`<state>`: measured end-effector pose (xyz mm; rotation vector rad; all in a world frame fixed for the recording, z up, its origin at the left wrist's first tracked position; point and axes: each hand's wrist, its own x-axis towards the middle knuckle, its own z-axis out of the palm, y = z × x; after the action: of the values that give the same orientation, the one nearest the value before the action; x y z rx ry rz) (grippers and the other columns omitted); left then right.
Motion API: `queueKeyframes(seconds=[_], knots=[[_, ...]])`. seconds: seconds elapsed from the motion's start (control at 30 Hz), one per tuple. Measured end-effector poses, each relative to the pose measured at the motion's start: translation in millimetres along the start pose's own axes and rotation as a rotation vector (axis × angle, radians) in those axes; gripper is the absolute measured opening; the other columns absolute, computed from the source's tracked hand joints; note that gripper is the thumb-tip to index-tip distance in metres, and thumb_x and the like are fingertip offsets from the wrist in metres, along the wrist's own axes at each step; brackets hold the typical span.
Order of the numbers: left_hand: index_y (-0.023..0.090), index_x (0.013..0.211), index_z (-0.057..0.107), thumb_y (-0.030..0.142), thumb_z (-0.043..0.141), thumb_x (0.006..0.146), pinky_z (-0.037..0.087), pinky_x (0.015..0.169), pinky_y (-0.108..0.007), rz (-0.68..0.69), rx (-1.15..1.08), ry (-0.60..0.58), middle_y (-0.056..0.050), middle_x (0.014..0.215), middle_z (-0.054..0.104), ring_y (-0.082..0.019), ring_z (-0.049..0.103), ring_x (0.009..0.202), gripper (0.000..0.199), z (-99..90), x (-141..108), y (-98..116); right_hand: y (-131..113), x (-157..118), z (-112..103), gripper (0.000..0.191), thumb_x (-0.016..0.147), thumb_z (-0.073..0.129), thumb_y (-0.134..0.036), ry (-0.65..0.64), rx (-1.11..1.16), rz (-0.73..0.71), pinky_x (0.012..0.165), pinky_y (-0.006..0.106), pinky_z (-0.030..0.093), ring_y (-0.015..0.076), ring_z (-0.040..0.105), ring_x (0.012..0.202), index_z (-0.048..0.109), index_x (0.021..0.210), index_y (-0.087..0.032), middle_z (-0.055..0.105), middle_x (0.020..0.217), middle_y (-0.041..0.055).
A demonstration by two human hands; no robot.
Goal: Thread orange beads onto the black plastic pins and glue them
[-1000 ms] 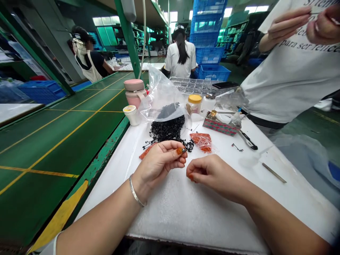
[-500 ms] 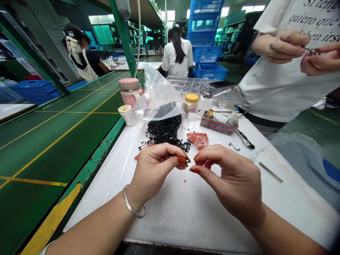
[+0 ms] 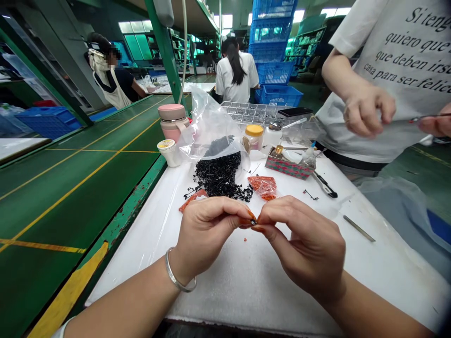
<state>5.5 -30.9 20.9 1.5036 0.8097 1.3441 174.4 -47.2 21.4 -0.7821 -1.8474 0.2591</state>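
My left hand [image 3: 207,234] is closed in a pinch on a tiny dark, shiny piece [image 3: 253,222] at its fingertips. Thumb and fingers of my right hand [image 3: 306,244] press together against the same spot, so the fingertips of both hands meet; what the right fingers grip is hidden. Just beyond the hands lies a heap of small black branched parts [image 3: 220,176], spilling from a clear plastic bag [image 3: 207,122]. A clear packet of orange-red bits [image 3: 263,187] lies right of the heap, and another orange-red packet [image 3: 192,199] lies left of it.
A green conveyor belt [image 3: 88,173] runs along the left. Behind the heap stand a pink cup [image 3: 172,119], a white tub [image 3: 168,152] and a yellow-lidded jar [image 3: 253,136]. A patterned box [image 3: 291,164], a cutter [image 3: 326,185] and a metal rod [image 3: 359,228] lie right. A co-worker's hand [image 3: 369,110] is beyond.
My right hand has moved left and my left hand slightly right, bringing their fingertips together at the tiny piece. The co-worker's hands at right have moved apart.
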Motion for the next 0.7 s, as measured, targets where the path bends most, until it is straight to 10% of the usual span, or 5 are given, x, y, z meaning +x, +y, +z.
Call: queueKeyframes(seconds=[0.7], knots=[[0.020, 0.071, 0.075, 0.010, 0.073, 0.077, 0.057, 0.065, -0.025, -0.055, -0.185, 0.032, -0.001, 0.073, 0.073, -0.013, 0.067, 0.063, 0.011, 2.1, -0.5, -1.8, 1.9, -2.7, -1.8, 0.027, 0.078, 0.066, 0.002, 0.087, -0.076, -0.074, 0.070, 0.026, 0.052, 0.0136, 0.066, 0.076, 0.067, 0.092, -0.021, 0.071, 0.081, 0.0015]])
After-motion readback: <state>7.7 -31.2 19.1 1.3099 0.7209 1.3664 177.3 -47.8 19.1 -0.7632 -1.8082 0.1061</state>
